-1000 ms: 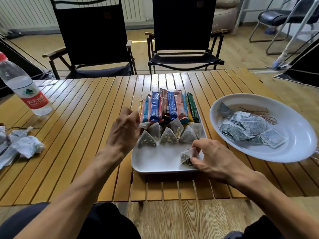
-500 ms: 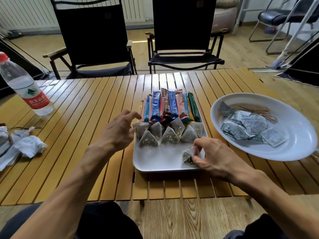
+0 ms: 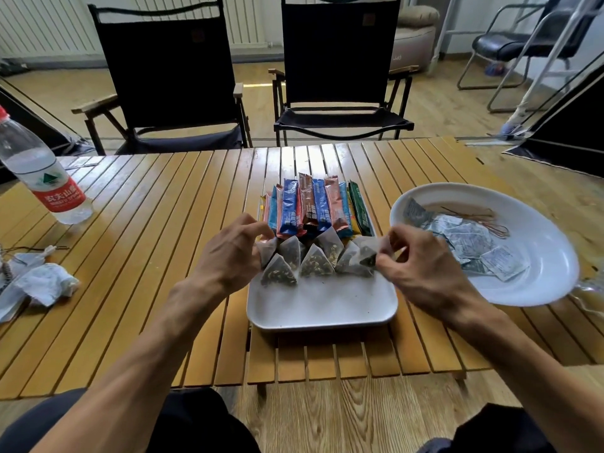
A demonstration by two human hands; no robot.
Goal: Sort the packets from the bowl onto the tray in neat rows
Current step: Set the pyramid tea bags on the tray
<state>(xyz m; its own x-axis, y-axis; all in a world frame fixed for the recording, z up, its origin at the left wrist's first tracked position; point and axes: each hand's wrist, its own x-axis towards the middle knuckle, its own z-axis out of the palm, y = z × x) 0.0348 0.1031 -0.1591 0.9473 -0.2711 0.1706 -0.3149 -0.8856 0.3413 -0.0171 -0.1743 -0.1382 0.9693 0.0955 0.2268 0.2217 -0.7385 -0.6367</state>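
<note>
A white rectangular tray (image 3: 322, 305) sits on the slatted table in front of me. Along its far side stands a row of long stick packets (image 3: 315, 204) in blue, copper and green. Before them lie several pyramid tea bags (image 3: 315, 261) in a row. My left hand (image 3: 228, 256) pinches the leftmost pyramid bag (image 3: 266, 251) at the tray's left edge. At the row's right end my right hand (image 3: 421, 266) pinches another pyramid bag (image 3: 366, 258). The white bowl (image 3: 536, 282) to the right holds several flat grey sachets (image 3: 470, 246).
A water bottle (image 3: 42, 178) with a red label stands at the table's far left. Crumpled white wrappers (image 3: 39, 284) lie at the left edge. Two black folding chairs (image 3: 340, 76) face the table's far side. Thin reddish strings (image 3: 477, 217) lie in the bowl.
My right hand lifted a pyramid bag from the tray's near right corner up to the right end of the row. My left hand moved in and took hold of the leftmost bag.
</note>
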